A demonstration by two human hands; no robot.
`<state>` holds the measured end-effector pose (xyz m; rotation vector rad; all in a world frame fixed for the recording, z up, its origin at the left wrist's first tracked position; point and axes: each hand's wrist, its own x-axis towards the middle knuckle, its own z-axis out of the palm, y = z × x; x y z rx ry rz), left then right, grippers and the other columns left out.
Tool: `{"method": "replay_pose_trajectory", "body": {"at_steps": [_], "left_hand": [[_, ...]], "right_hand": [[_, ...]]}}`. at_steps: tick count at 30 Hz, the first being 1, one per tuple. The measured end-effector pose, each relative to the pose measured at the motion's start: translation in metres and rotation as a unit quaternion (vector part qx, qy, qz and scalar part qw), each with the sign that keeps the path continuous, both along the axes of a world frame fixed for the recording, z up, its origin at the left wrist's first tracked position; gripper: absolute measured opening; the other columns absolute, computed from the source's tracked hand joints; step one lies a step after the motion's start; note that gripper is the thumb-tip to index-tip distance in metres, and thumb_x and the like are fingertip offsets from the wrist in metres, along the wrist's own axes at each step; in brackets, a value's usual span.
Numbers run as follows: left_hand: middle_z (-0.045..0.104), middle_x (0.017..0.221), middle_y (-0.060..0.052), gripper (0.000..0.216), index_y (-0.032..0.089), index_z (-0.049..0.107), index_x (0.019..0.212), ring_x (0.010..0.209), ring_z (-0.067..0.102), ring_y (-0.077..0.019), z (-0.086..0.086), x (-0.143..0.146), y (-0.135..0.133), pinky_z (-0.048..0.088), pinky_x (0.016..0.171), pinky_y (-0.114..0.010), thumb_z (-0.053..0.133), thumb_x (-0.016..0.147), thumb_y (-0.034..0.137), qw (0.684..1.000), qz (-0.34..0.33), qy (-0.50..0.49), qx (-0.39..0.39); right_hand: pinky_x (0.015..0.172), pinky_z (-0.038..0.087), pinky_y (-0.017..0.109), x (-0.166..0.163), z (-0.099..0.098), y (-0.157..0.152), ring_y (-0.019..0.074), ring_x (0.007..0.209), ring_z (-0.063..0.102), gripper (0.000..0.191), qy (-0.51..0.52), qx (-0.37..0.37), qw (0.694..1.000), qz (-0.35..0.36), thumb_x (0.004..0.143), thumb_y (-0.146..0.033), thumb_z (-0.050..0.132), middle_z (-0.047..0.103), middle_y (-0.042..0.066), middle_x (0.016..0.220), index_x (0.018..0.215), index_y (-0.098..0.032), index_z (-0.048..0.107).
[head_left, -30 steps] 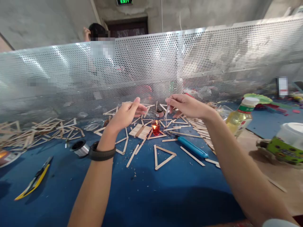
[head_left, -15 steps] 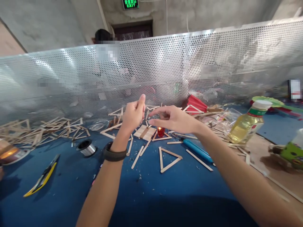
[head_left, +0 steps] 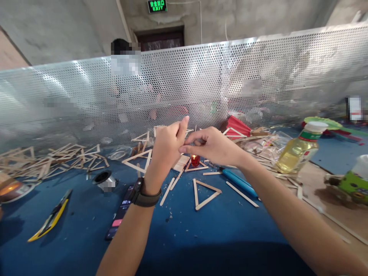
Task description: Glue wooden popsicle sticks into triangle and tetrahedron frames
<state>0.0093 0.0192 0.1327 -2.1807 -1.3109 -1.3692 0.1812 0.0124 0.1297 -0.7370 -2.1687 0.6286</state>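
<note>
My left hand [head_left: 169, 145] is closed in a fist with the thumb up, and its palm side is turned from view, so anything in it is hidden. A watch strap circles that wrist. My right hand [head_left: 212, 146] has curled fingers, thumb and index tips brought up against the left hand; whatever they pinch is too small to make out. Just below the hands, a lit candle in a red glass [head_left: 195, 161] stands among wooden sticks. A flat panel of craft sticks [head_left: 180, 163] is partly covered by my left hand. Nearer lies a stick triangle [head_left: 196, 195].
A perforated metal screen [head_left: 184, 84] closes off the back. Stick frames [head_left: 57, 163] pile up left, near a wire spool [head_left: 104, 180], phone [head_left: 119, 216] and yellow-handled tool [head_left: 51, 218]. Rightward are a blue tool [head_left: 240, 183] and bottle of yellow liquid [head_left: 300, 149].
My left hand has moved right to meet my right hand, now covering more of the stick panel. The phone beside the left wrist shows more. The right hand has barely moved.
</note>
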Motion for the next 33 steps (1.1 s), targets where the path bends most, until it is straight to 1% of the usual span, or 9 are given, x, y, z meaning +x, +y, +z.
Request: {"method": "replay_pose_trajectory", "body": {"at_steps": [6,13,16,18,21,24,28,31,33], "left_hand": [[0.042,0.048,0.002,0.059,0.021,0.039,0.055,0.049,0.038,-0.0124,0.003,-0.003,-0.003,0.029,0.054,-0.032,0.039,0.105,0.052,0.998,-0.042,0.01,-0.038],[0.048,0.052,0.001,0.061,0.021,0.042,0.057,0.051,0.045,-0.0131,0.002,-0.002,-0.003,0.031,0.053,-0.031,0.032,0.106,0.056,0.986,-0.111,-0.007,-0.126],[0.042,0.047,0.002,0.061,0.021,0.043,0.057,0.046,0.041,-0.0123,0.001,-0.004,-0.003,0.032,0.05,-0.03,0.032,0.105,0.058,0.961,-0.174,-0.037,-0.213],[0.033,0.044,0.004,0.061,0.022,0.036,0.054,0.042,0.033,-0.0107,0.002,-0.007,-0.003,0.029,0.047,-0.029,0.038,0.103,0.059,0.932,-0.23,-0.062,-0.274],[0.026,0.048,0.005,0.061,0.023,0.025,0.056,0.041,0.026,-0.0095,0.004,-0.01,-0.001,0.027,0.045,-0.029,0.041,0.1,0.062,0.89,-0.292,-0.131,-0.324],[0.032,0.056,0.003,0.06,0.023,0.03,0.063,0.044,0.031,-0.0108,0.008,-0.012,0.003,0.034,0.046,-0.029,0.025,0.099,0.071,0.888,-0.266,-0.205,-0.312],[0.052,0.071,-0.003,0.064,0.025,0.057,0.086,0.059,0.051,-0.0151,0.006,-0.014,0.014,0.045,0.054,-0.03,0.014,0.1,0.07,0.918,-0.206,-0.241,-0.236],[0.065,0.09,-0.007,0.059,0.025,0.067,0.109,0.076,0.06,-0.017,-0.002,-0.016,0.022,0.05,0.064,-0.029,0.02,0.104,0.059,0.934,-0.185,-0.228,-0.202],[0.069,0.097,-0.008,0.055,0.023,0.072,0.107,0.085,0.061,-0.0184,-0.006,-0.015,0.023,0.051,0.071,-0.03,0.026,0.104,0.054,0.947,-0.163,-0.172,-0.216]], "right_hand": [[0.052,0.024,0.028,0.011,0.003,0.007,0.0106,0.055,0.027,0.05,-0.006,0.001,0.998,0.067,0.096,-0.063,0.054,0.039,-0.004,0.06,0.08,-0.019,0.072],[0.054,0.028,0.027,0.024,0.012,0.01,0.0111,0.059,0.036,0.05,0.032,0.019,0.999,0.035,0.097,-0.062,0.053,0.05,-0.002,0.064,0.084,-0.019,0.075],[0.056,0.033,0.027,0.03,0.014,0.01,0.0118,0.06,0.041,0.048,0.043,0.02,0.999,-0.019,0.097,-0.061,0.054,0.054,0.0,0.066,0.084,-0.02,0.076],[0.059,0.037,0.028,0.035,0.015,0.012,0.0127,0.063,0.045,0.043,0.06,0.024,0.996,-0.057,0.097,-0.057,0.056,0.056,0.0,0.07,0.086,-0.021,0.078],[0.074,0.046,0.032,0.041,0.014,0.018,0.018,0.083,0.055,0.034,0.082,0.047,0.993,-0.074,0.096,-0.048,0.06,0.059,0.004,0.08,0.082,-0.023,0.078],[0.088,0.048,0.039,0.043,0.014,0.024,0.0244,0.106,0.055,0.033,0.077,0.051,0.994,-0.063,0.094,-0.041,0.061,0.059,0.006,0.078,0.069,-0.024,0.075],[0.078,0.05,0.038,0.044,0.012,0.026,0.0287,0.117,0.052,0.034,0.09,0.015,0.996,-0.015,0.091,-0.038,0.06,0.058,0.008,0.074,0.063,-0.024,0.071],[0.062,0.046,0.033,0.044,0.01,0.025,0.0279,0.105,0.056,0.037,0.124,-0.015,0.992,0.014,0.092,-0.043,0.058,0.06,0.009,0.078,0.062,-0.023,0.067],[0.054,0.04,0.031,0.043,0.009,0.024,0.0222,0.086,0.057,0.041,0.15,-0.034,0.988,0.025,0.094,-0.052,0.055,0.064,0.009,0.086,0.067,-0.023,0.066]]}}
